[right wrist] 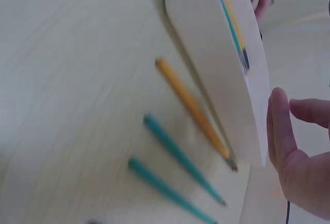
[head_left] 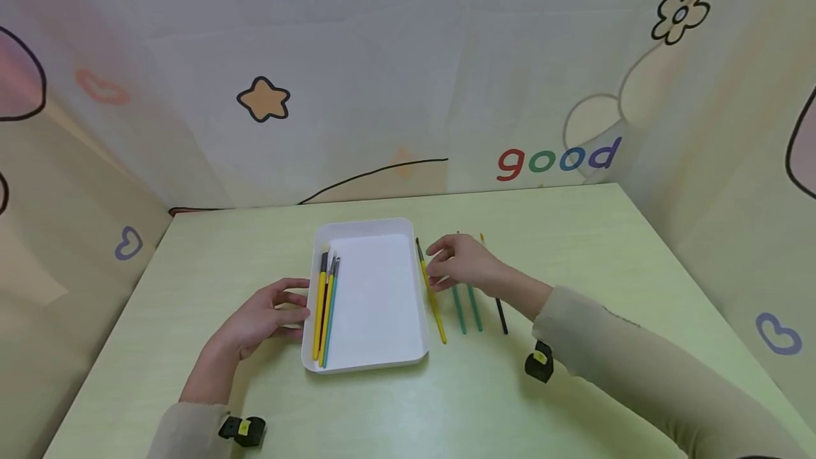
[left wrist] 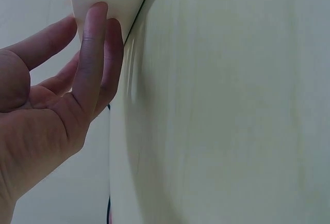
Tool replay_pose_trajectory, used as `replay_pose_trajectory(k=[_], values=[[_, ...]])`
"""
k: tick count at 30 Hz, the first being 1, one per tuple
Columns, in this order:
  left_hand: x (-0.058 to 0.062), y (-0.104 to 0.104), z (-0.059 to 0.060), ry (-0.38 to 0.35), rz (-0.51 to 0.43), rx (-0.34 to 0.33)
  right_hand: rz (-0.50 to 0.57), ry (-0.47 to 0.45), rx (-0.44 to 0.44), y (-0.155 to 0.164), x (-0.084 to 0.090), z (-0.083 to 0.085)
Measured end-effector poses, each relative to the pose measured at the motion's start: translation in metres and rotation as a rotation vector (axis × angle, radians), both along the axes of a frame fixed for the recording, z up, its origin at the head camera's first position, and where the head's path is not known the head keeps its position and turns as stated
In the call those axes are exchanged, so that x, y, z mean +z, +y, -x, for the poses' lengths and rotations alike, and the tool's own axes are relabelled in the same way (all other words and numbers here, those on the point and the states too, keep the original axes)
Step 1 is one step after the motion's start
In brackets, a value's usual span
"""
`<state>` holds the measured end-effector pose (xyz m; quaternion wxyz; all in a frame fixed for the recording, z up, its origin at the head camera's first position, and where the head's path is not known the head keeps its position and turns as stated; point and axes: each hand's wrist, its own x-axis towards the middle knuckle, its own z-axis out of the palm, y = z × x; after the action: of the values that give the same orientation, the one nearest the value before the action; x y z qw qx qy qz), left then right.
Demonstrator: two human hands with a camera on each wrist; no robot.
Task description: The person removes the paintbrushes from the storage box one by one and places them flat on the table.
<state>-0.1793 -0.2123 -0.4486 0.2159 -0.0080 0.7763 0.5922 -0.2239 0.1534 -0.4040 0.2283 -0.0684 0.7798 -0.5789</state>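
Three brushes (head_left: pixel 325 307) lying in white tray (head_left: pixel 382 363) at frame centre, along its left wall. Five more waiting on table (head_left: pixel 574 232) right of tray: yellow brush (head_left: pixel 435 310), two green brushes (head_left: pixel 467 309), two partly hidden. Right hand (head_left: pixel 462 264) hovering over them, fingers loosely apart, gripping nothing. Left hand (head_left: pixel 264 314) steadying tray's left wall, fingers straight. Backdrop reading "good" (head_left: pixel 559 159), upper right.

We see a smooth, matt white plastic tray (head_left: pixel 376 296), glossy painted brush handles (head_left: pixel 326 317), a pale green worktop (head_left: pixel 574 246) with faint wood grain, and beige cloth sleeves (head_left: pixel 637 367).
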Motion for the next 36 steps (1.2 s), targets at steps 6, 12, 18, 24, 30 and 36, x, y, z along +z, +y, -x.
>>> replay_pose_trajectory(k=[6,12,18,24,30,36], values=[[0.000,-0.001,0.001,-0.009,0.001,0.006,0.075,-0.131,0.101,-0.044,-0.005,-0.003],[0.001,-0.001,0.003,-0.018,-0.001,0.009,0.106,-0.211,0.108,-0.080,-0.015,-0.001],[0.003,-0.002,0.004,-0.028,0.001,0.010,0.042,-0.226,0.148,-0.113,-0.020,-0.006],[0.004,-0.003,0.001,-0.036,-0.007,0.011,-0.015,-0.197,0.127,-0.140,-0.022,-0.011],[0.001,-0.004,0.003,-0.032,-0.035,-0.001,0.000,-0.210,0.048,-0.153,-0.024,-0.011],[-0.001,-0.004,0.005,-0.032,-0.056,-0.025,0.050,-0.226,0.026,-0.163,-0.029,-0.010]])
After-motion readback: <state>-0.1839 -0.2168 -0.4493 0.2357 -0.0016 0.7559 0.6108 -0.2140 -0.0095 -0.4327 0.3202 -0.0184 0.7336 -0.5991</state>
